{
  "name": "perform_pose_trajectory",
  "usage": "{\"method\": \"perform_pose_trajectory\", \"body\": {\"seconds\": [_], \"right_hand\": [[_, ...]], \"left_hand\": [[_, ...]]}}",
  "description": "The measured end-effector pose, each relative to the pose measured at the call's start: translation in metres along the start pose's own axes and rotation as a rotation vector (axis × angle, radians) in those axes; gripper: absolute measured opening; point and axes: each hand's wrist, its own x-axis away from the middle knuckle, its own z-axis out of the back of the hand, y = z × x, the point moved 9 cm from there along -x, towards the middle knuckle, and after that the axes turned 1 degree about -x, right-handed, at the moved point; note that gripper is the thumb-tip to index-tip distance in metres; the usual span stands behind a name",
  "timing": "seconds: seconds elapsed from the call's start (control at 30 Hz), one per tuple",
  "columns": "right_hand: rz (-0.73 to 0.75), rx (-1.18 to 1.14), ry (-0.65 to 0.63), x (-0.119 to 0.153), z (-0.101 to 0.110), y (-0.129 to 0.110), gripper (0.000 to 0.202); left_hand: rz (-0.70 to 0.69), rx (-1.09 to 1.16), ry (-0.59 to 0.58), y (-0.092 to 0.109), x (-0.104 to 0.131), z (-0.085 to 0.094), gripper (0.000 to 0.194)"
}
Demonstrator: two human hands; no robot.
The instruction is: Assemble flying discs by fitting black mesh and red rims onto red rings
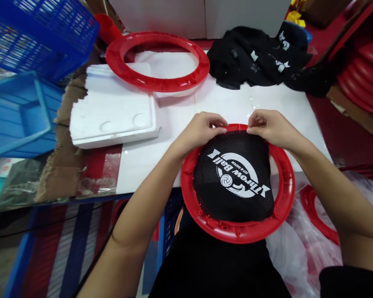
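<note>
A red plastic ring rests at the table's front edge, partly over my lap. Across its opening lies black mesh fabric printed in white with "Throw Ball". My left hand pinches the fabric's far edge at the top of the ring, thumb and fingers closed. A short way to the right, my right hand pinches the same edge in the same manner. Between the hands a bit of bare red rim shows. On the right side a gap remains between the fabric and the ring.
Another red ring leans on a white foam block at the back left. Black printed mesh pieces lie heaped at the back right. Blue crates stand left, stacked red rings right. Clear plastic bags hang beside me.
</note>
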Motion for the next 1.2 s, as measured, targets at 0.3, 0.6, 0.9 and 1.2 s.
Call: {"method": "perform_pose_trajectory", "body": {"seconds": [0.3,0.6,0.9,1.2], "right_hand": [[0.024,0.346,0.021,0.008,-0.007,-0.023,0.012],[-0.001,0.202,-0.082,0.001,-0.012,-0.016,0.012],[-0.026,0.066,0.023,0.002,-0.008,-0.004,0.004],[0.004,0.577,0.041,0.041,-0.008,-0.029,0.014]], "left_hand": [[-0.070,-0.173,-0.036,0.019,0.007,0.001,0.019],[-0.079,-0.200,-0.175,0.038,-0.016,-0.022,0.020],[0.067,0.052,-0.198,0.013,-0.032,-0.019,0.022],[-0.059,-0.097,-0.199,0.023,-0.018,-0.020,0.018]]}}
